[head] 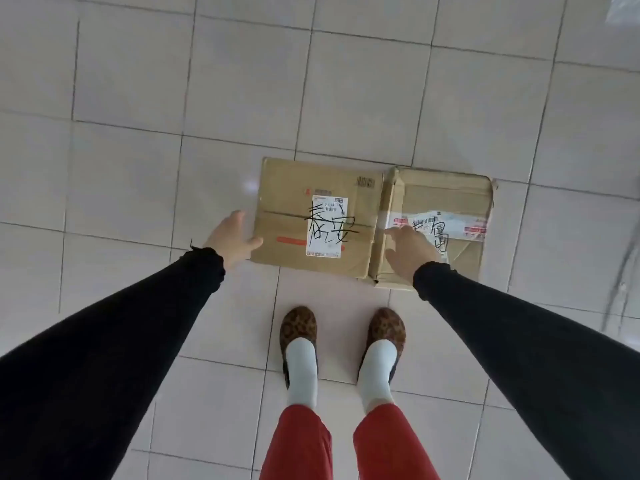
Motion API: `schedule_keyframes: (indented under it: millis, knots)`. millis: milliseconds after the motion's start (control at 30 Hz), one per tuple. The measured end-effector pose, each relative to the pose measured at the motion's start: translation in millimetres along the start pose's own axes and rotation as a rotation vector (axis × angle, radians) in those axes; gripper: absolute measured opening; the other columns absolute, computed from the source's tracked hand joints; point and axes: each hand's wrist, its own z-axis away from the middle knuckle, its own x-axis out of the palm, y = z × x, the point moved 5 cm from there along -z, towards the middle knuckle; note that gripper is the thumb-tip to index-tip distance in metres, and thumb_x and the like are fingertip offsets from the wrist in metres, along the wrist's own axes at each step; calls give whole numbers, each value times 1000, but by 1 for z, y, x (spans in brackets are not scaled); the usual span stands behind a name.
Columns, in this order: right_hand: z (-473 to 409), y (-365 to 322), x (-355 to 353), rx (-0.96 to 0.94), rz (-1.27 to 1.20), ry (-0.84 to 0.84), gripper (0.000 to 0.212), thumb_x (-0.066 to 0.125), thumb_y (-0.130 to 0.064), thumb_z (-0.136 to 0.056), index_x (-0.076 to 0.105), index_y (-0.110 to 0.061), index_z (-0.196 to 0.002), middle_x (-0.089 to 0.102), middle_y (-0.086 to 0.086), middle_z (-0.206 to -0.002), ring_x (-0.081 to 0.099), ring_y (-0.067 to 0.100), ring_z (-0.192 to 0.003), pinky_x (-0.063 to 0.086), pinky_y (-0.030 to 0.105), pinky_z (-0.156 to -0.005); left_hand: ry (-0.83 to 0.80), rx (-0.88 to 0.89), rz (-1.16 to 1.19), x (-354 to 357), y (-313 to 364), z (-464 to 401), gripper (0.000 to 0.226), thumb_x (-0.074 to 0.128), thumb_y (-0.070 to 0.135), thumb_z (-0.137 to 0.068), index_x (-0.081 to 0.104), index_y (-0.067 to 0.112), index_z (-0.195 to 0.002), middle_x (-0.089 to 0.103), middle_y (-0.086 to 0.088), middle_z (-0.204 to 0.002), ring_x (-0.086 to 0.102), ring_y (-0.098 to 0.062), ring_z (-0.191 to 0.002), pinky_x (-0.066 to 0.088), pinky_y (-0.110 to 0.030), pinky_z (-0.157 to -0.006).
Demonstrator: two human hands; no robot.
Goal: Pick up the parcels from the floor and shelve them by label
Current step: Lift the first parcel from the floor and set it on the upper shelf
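Parcels lie side by side on the tiled floor [138,98] just ahead of our leopard-print shoes [298,327]: the left box [311,188] and the crumpled right box [446,199], touching along one edge, each with a white label scrawled in black marker. Our left hand [230,239] spreads open at the left box's left edge; our right hand [410,252] hangs open over the seam between them, gripping nothing

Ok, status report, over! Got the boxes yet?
Left hand open at left box edge. Right hand open over right box. Both still on floor. Nothing blocking.
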Motion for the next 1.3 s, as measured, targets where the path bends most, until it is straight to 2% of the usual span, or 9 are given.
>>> schedule_keyframes:
  millis: [200,300,400,567,733,900,1033,1167,1300]
  knots:
    - [-32,2,59,-5,122,84,53,40,-1,-88,41,-16,-139,52,12,-125,47,38,-117,50,45,-85,-102,-67,309,41,-31,-42,74,71,47,-90,42,16,-151,61,4,-137,60,-16,-119,45,-28,-96]
    - [-45,4,75,21,-5,73,60,40,0,-87,38,-20,-143,53,8,-125,54,34,-109,52,46,-82,-171,-51,492,54,-31,-53,68,76,53,-84,56,25,-142,71,11,-127,66,-10,-116,48,-31,-105]
    - [-45,5,81,60,-224,25,62,39,0,-89,36,-25,-146,52,7,-123,59,32,-101,55,45,-81,-128,-52,587,52,-30,-47,81,81,62,-73,54,30,-141,71,11,-129,66,-12,-119,47,-38,-110]
    - [2,-15,24,29,-352,37,63,38,11,-85,43,-20,-140,53,7,-114,57,28,-93,53,35,-79,-69,-40,730,9,2,22,63,77,53,-83,48,32,-135,67,9,-128,64,-10,-117,47,-33,-101]
    - [88,-57,-110,-97,-514,106,74,33,9,-82,46,-38,-138,66,-1,-115,67,26,-87,59,41,-78,-61,56,885,-97,71,133,70,74,69,-77,46,37,-133,65,13,-133,60,-11,-125,39,-44,-113]
    - [189,-120,-297,-254,-581,260,77,33,5,-85,43,-52,-136,69,-10,-114,72,24,-89,59,48,-83,-54,251,900,-241,170,266,53,67,60,-88,50,42,-136,69,19,-129,65,-10,-122,36,-45,-116]
    - [315,-190,-463,-431,-576,465,70,32,13,-87,47,-32,-138,67,-6,-113,67,5,-81,57,23,-77,-62,427,973,-364,252,380,56,67,58,-88,49,39,-138,69,9,-134,66,-20,-124,40,-44,-109]
    - [420,-238,-596,-556,-698,601,60,39,8,-92,47,-21,-144,65,16,-120,63,29,-95,52,31,-90,-39,689,955,-473,325,493,68,73,57,-84,45,38,-144,65,6,-141,64,-22,-127,52,-44,-97]
    - [511,-278,-701,-673,-647,799,60,42,9,-91,55,-30,-135,69,-19,-109,63,-6,-100,51,23,-92,-31,899,960,-557,373,584,56,72,37,-91,52,43,-143,57,1,-151,56,-17,-135,46,-48,-110]
